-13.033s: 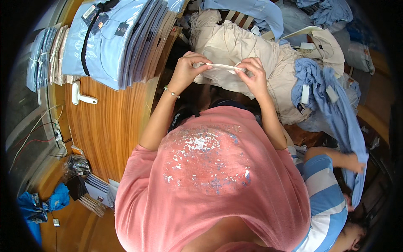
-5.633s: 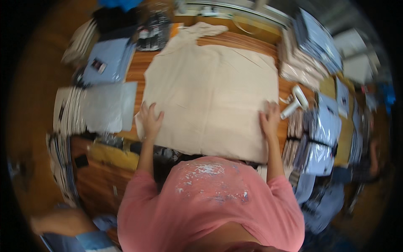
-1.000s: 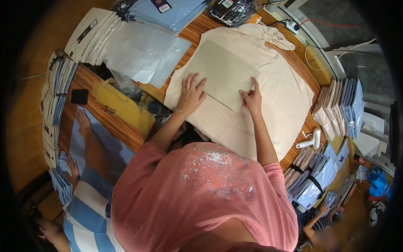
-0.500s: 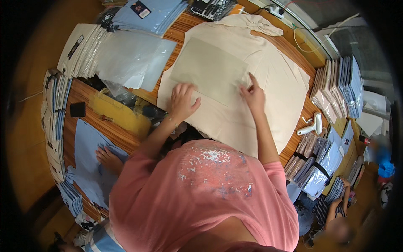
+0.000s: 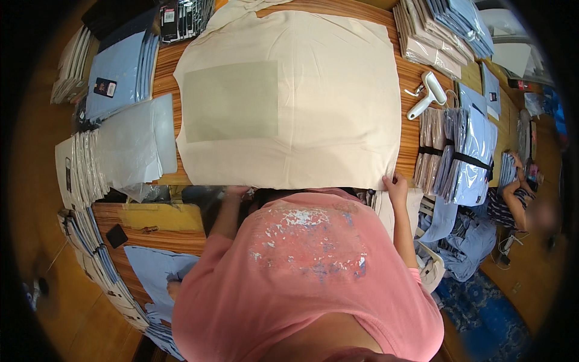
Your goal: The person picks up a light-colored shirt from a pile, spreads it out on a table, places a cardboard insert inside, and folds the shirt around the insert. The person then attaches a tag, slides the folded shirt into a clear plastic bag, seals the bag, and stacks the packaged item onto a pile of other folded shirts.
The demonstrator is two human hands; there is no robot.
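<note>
A cream shirt (image 5: 338, 114) is spread flat over the striped wooden table, its hem along the near edge. On its left half rests a thin grey-green rectangular sheet (image 5: 231, 101). My right hand (image 5: 396, 188) pinches the hem at the near right corner between thumb and fingers. Farther left along the same hem, my left hand (image 5: 237, 190) grips the edge, its fingers partly hidden. Neither hand touches the sheet.
Clear plastic bags (image 5: 136, 145) and bagged blue shirts (image 5: 117, 78) lie at left. A white lint roller (image 5: 428, 96) and strapped shirt bundles (image 5: 473, 160) stand right. At lower left another person's hand (image 5: 173, 288) touches a blue garment (image 5: 158, 271). Another person (image 5: 509, 202) sits far right.
Both hands have come off the grey-green sheet and moved back to the near hem, gripping it. The head view has turned, so the shirt now appears squarer to me.
</note>
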